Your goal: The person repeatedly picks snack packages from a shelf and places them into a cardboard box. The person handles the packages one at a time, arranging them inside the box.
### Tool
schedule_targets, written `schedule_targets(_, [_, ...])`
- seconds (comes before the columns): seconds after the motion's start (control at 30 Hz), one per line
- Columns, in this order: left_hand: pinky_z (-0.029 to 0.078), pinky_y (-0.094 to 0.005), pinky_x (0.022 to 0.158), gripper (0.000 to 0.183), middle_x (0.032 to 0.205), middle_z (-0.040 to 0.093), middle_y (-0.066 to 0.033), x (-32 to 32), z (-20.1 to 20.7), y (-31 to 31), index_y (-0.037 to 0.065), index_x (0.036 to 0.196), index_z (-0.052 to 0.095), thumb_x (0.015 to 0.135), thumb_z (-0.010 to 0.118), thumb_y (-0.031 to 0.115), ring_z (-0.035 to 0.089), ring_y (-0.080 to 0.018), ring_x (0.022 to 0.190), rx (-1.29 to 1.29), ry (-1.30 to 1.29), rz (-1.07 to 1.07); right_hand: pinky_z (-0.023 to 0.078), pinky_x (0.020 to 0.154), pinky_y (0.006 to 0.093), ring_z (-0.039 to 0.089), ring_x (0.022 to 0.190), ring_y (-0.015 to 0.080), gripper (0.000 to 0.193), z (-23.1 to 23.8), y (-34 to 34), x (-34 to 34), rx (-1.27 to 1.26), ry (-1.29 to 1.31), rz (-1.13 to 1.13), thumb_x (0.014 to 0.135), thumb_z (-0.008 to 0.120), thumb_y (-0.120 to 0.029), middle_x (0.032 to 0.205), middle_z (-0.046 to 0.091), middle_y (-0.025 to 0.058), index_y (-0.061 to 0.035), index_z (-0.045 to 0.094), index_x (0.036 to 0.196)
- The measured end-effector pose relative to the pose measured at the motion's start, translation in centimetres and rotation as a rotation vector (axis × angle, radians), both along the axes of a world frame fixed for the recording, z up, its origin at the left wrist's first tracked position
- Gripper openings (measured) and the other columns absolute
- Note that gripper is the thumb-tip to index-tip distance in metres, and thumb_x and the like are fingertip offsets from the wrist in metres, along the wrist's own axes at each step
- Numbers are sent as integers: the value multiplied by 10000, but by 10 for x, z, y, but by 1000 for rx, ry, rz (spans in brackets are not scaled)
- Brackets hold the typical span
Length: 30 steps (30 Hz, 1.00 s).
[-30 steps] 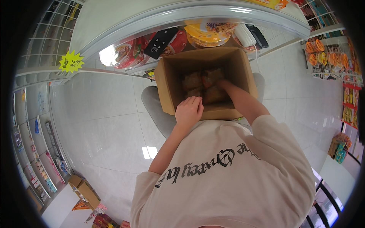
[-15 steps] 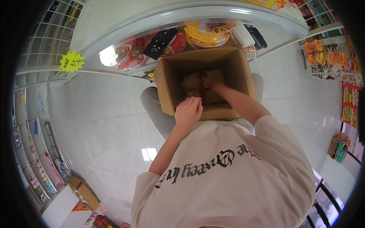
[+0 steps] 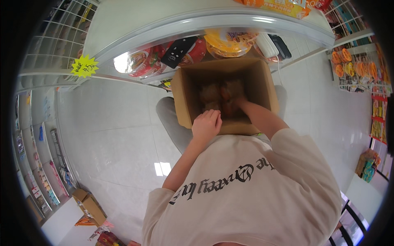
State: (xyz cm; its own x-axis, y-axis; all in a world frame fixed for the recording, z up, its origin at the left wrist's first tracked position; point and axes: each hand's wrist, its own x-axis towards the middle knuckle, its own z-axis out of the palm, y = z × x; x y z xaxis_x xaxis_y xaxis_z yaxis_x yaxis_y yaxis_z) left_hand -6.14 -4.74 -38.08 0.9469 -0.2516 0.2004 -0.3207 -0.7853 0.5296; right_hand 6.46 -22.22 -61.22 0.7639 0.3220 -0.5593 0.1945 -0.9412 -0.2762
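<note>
An open cardboard box [image 3: 180,100] stands between my knees, its mouth facing up. My left hand [image 3: 207,124] is closed on the near rim toward the left, fingers bent over the edge. Reaching down inside from the near right, my right hand [image 3: 238,103] is among brownish wrapped packs [image 3: 210,93] on the bottom. Shadow and blur hide its fingers, so I cannot make out whether it grips a pack. The packs sit in clusters, with reddish-orange patches showing between them.
Just beyond the box, a low shelf holds red bowl-shaped packages [image 3: 143,61], a yellow round package [image 3: 230,43], a black phone-like item [image 3: 177,52] and a white device [image 3: 266,45] with a cable. Goods racks [image 3: 361,65] line both sides. Another carton [image 3: 90,207] lies lower left.
My right hand has shifted slightly within the box, still down among the packs. My left hand keeps its place on the rim. The whole view has moved a little.
</note>
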Motion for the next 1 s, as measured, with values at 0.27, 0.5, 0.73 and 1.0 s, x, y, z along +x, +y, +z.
schedule_targets(0.27, [531,-410,625,46,784,627,-69,-4,-3,2,92,902,649,858,648,106,642,-275,720,12,22,12,470,1004,464,597,1196,383,565,-31,-6,-8,-54,176,196,878,564,-411,1294,636,218,-59,627,1315])
schedule_targets(0.5, [571,-319,766,247,954,721,-88,15,22,6,40,1152,649,909,662,83,725,-203,903,-386,434,83,495,970,469,617,1157,399,553,-68,-3,32,51,384,351,869,590,-382,1255,652,238,-33,631,1296])
schedule_targets(0.73, [533,-290,800,198,1038,699,-75,107,151,70,17,1091,657,901,631,-34,670,-144,915,-613,-257,103,537,876,489,676,1011,416,489,180,9,-30,539,255,352,939,559,-358,1066,712,248,6,633,1257])
schedule_targets(1.0, [502,-342,977,625,1261,623,-166,325,239,91,-57,1326,499,823,810,146,607,-225,1152,-700,-364,249,544,820,491,684,926,415,492,224,-5,-110,538,-77,-61,962,573,-483,955,730,209,-61,659,1201])
